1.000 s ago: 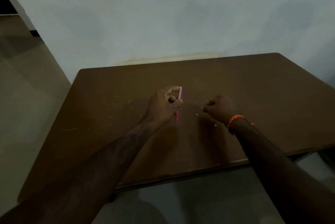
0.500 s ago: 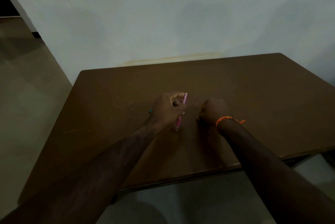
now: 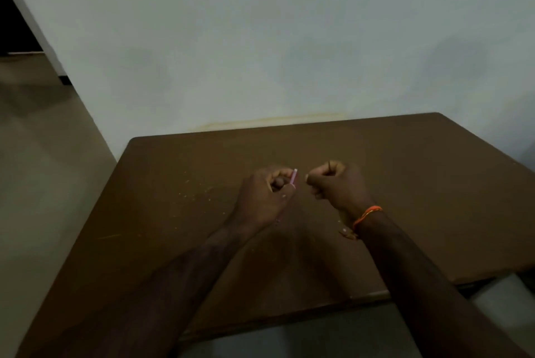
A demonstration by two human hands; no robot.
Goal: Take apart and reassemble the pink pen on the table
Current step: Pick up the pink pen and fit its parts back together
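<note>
My left hand [image 3: 266, 198] is raised above the middle of the brown table [image 3: 434, 183] and closed around the pink pen [image 3: 294, 177]. Only the pen's upper end shows, sticking up past my fingers; the rest is hidden in my fist. My right hand [image 3: 337, 185] is a closed fist just to the right of the pen, a small gap apart from it. A thin dark stick [image 3: 329, 163] pokes up out of that fist; I cannot tell which pen part it is. An orange thread band [image 3: 367, 214] circles my right wrist.
Pale crumbs and scratches [image 3: 197, 186] dot the tabletop left of my hands. A light wall [image 3: 289, 53] stands directly behind the table. The table's front edge [image 3: 367, 295] lies below my forearms, with pale floor [image 3: 43, 183] to the left.
Both hands have lifted off the table and come closer together. The pen, earlier held low with its tip near the tabletop, is now raised with only its top end showing.
</note>
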